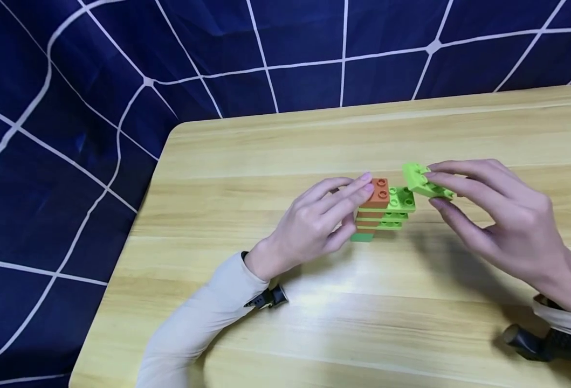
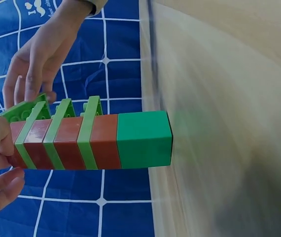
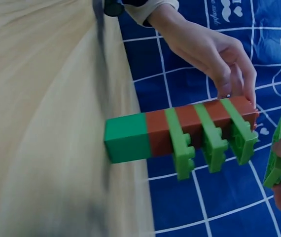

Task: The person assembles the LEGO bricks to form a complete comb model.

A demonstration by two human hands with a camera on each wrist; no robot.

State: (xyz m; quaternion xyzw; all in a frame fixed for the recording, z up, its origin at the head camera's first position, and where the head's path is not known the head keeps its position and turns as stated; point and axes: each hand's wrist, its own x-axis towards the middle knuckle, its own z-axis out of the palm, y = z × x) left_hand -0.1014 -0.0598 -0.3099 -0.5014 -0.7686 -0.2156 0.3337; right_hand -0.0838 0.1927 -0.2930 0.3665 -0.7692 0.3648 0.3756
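Note:
A tower of toy building bricks stands upright on the table, with a dark green brick at its foot. Above that, orange-brown bricks alternate with light green plates that jut out to the right. My left hand holds the top orange-brown brick by its left side. Just right of the tower's top, my right hand pinches a loose light green plate between thumb and fingers. In the head view this plate is tilted; the right wrist view shows it apart from the tower.
The tower rests on a pale wooden table. Dark blue cloth with white lines hangs behind the table and along its left side. Black wrist cameras are strapped at both sleeves, close to the tabletop.

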